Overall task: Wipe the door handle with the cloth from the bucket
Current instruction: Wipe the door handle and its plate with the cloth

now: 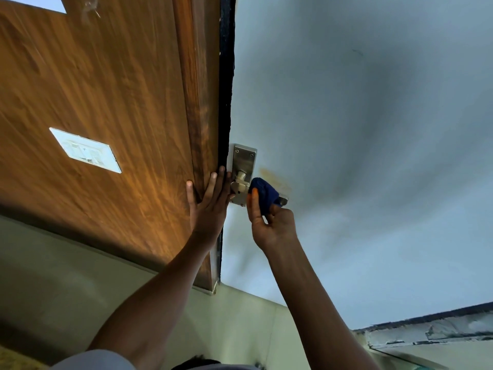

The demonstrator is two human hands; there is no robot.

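Observation:
A metal lever door handle (241,186) on a steel backplate (244,160) sits at the left edge of a pale blue-grey door (360,156). A dark blue cloth (264,192) is wrapped around the lever's outer part and hides most of it. My right hand (272,222) grips that cloth from below, thumb on its left side. My left hand (210,201) lies flat with fingers spread against the wooden frame (202,116) and the door's edge, just left of the handle. No bucket is in view.
A wood-grain wall panel (93,89) with a white switch plate (85,150) fills the left. A dark seal strip (226,76) runs between frame and door. Pale floor tiles (66,289) lie below. A chipped ledge (440,332) shows at lower right.

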